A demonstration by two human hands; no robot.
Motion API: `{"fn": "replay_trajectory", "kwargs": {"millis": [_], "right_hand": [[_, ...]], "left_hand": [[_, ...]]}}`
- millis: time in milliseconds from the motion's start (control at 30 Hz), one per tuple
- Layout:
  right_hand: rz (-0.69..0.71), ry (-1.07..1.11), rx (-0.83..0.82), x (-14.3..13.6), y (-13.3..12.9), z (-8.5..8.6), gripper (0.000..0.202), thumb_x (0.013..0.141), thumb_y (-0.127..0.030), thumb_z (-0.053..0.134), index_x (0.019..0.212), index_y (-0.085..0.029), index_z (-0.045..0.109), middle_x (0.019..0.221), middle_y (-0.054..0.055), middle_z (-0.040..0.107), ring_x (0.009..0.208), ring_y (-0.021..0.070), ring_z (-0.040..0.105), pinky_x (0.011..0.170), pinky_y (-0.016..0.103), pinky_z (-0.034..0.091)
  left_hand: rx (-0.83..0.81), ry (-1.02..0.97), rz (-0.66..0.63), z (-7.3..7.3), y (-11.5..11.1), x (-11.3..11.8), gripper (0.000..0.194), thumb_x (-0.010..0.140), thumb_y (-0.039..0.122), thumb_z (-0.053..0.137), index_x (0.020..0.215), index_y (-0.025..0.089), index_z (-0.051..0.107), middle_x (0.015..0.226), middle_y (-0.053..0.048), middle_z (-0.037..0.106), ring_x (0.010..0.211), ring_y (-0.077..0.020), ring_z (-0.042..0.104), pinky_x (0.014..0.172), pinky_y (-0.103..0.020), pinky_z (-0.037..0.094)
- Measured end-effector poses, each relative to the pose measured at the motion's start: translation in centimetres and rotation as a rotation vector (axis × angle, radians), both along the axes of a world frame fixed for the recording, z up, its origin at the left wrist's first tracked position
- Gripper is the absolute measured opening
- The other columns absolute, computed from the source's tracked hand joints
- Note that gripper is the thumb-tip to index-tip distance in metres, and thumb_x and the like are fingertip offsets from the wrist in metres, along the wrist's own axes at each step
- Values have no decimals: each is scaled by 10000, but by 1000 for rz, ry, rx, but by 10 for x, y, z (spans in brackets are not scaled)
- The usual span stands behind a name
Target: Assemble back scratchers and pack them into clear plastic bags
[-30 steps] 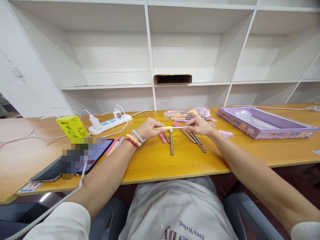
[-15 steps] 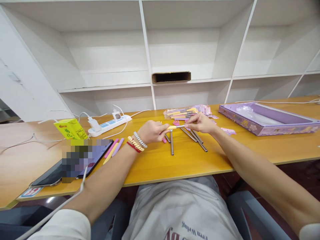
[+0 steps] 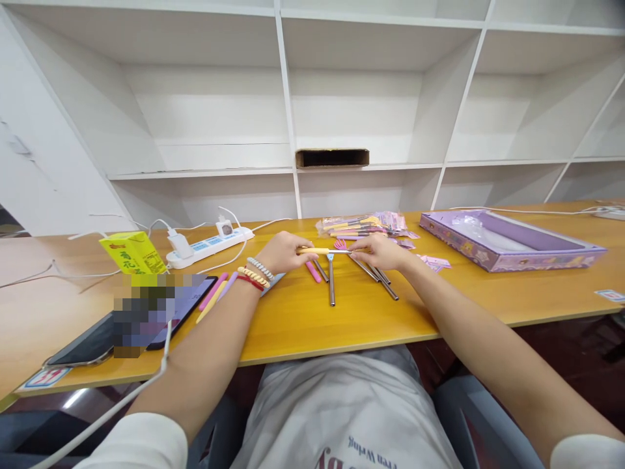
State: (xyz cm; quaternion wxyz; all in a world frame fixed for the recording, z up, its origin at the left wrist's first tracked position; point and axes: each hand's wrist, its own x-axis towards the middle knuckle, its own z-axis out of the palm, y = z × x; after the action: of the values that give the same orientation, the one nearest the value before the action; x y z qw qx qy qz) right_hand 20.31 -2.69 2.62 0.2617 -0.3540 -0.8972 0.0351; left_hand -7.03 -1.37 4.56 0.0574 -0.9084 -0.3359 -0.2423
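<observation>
We have the yellow-handled rod [image 3: 320,251] above the worktop [image 3: 293,335], fingers pinched closed, left hand [image 3: 282,253] on the handle, right hand [image 3: 379,251] at the metal end; probably light, stiff, slicker on metal, surest by the handle.

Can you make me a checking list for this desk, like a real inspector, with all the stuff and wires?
Surface: wooden table; spills, nothing seen.
Things in hand: left hand holds a yellow handle; right hand pinches the metal rod at its end.
Loose things: metal sticks and a pink stick near the hands.
Clutter: yellow carton, phone, tablet, plastic packets, purple box.
Grippers: two bare hands, both closed on things.
Cables: white cord crosses by the left forearm; power strip has plugs in.
Surroundings: white shelves behind, holding a cardboard box.
</observation>
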Motion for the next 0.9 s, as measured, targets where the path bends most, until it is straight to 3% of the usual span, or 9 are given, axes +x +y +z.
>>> {"fn": "replay_trajectory", "kwargs": {"millis": [167,367,500,700,900], "right_hand": [[-102,-240,191,-13,-2,-6,306,916,-314,424,904,-146,680,777,98,663,696,161,547,652,258,329],[-27,-176,148,-23,-3,-15,240,892,-202,440,802,-141,654,700,70,629,609,130,481,615,246,306],[7,-128,117,-28,-6,-16,251,859,-172,444,688,-146,625,581,34,566,519,106,369,565,242,278],[-36,-115,100,-29,-11,-11,276,849,-181,430,652,-150,620,529,22,524,484,104,321,546,256,259],[-162,-346,44,-24,-7,-15,209,829,-277,501,893,-145,651,706,83,639,591,156,516,581,264,316]], "left_hand": [[-86,38,21,-1,-5,6,339,802,425,547,731,149,730,529,-19,603,466,-89,431,492,-235,272],[-295,29,-73,4,-18,11,372,851,381,473,766,153,755,465,6,571,422,-65,291,435,-226,214],[-296,23,-79,8,-22,9,342,846,344,483,798,152,761,455,19,560,419,-59,238,430,-232,203],[-224,-4,-109,3,-22,13,342,848,343,486,747,151,751,496,2,612,402,-54,259,439,-235,227],[-388,-68,-76,-9,-12,25,348,845,390,511,775,143,745,550,-22,669,415,-65,418,429,-206,252]]}}
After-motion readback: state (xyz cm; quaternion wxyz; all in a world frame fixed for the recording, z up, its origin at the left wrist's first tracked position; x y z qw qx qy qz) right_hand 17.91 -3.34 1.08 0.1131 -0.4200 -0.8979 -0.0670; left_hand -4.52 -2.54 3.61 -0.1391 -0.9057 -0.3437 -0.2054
